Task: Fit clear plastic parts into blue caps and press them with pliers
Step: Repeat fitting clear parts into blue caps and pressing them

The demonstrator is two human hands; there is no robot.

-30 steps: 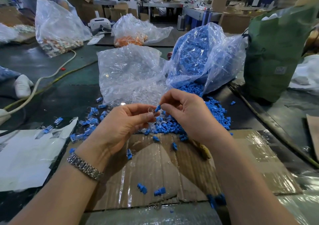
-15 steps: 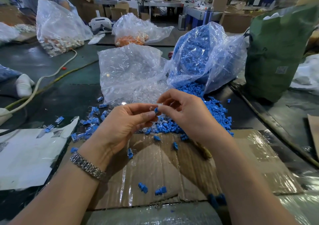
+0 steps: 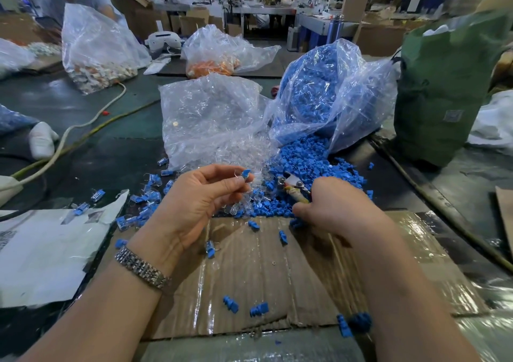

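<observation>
Partly hidden, pliers [image 3: 293,188] sit in the right hand [image 3: 337,207].

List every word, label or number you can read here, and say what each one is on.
No text here can be read.
Green bag: a small square label with a printed pattern, too blurred to read.
White sheet at left: dark print at its left edge, too small and cut off to read.
Cardboard boxes in the background: no legible markings.
</observation>
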